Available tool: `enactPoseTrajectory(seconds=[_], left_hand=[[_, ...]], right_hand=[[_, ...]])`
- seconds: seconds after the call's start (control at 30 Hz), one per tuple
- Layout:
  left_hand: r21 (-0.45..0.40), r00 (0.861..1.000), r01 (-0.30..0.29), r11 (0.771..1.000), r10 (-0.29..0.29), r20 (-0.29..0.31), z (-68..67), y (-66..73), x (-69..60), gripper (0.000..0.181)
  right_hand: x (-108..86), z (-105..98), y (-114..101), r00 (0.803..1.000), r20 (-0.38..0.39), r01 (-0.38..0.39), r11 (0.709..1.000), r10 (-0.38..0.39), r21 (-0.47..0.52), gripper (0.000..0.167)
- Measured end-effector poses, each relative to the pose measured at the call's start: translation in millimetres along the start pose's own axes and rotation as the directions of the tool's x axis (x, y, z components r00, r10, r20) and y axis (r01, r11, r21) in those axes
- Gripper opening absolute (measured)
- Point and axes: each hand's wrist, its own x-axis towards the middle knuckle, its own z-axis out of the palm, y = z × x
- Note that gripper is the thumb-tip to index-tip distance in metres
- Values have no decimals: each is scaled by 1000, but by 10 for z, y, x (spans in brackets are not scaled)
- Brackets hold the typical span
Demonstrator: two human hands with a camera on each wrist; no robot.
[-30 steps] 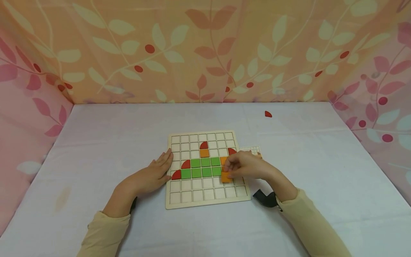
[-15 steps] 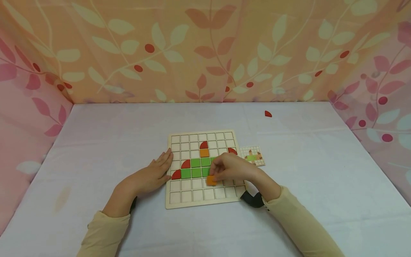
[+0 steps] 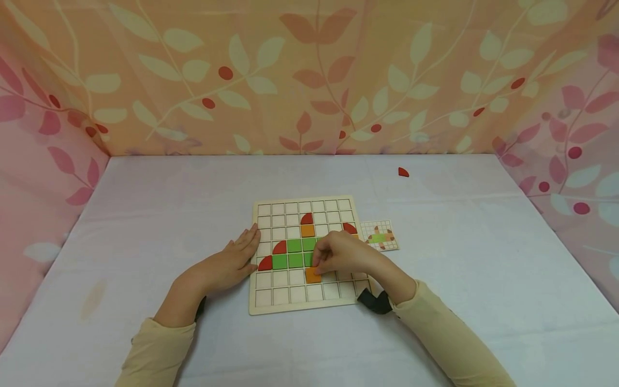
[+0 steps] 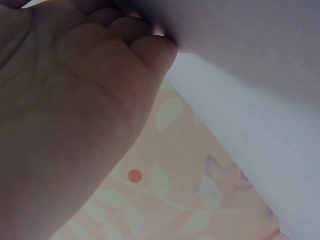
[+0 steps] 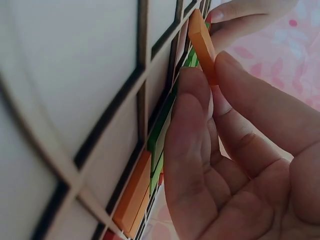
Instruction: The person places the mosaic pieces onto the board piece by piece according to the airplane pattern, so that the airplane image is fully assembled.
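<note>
My right hand [image 3: 345,252] pinches an orange square tile [image 3: 312,276] between thumb and fingers, just below the green tiles [image 3: 295,261] on the wooden grid board [image 3: 280,298]. In the right wrist view that same orange tile [image 5: 204,47] tilts away from the board's face, one end near the grid lines. My left hand [image 3: 227,266] lies at the board's left edge with straight fingers touching it. Red quarter-circle tiles [image 3: 307,219] and another orange tile [image 3: 307,230] sit in grid cells. My right hand covers some of the tiles on the right.
A small pattern card [image 3: 381,235] lies against the board's right side. Farther back on the white table is a loose red quarter-circle tile [image 3: 403,172]. A patterned curtain [image 3: 309,80] closes off the back and sides.
My right hand has carried the orange tile leftward and slightly nearer, from the board's right part to below the green row. The pattern card is now uncovered. My left hand has stayed put.
</note>
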Motion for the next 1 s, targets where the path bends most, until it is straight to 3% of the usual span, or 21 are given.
enactPoseTrajectory(seconds=[1.0], left_hand=[[7, 1000, 3, 1000, -3, -5, -4, 1, -6, 65]], right_hand=[[-3, 0, -8, 1000, -8, -9, 1000, 9, -6, 4]])
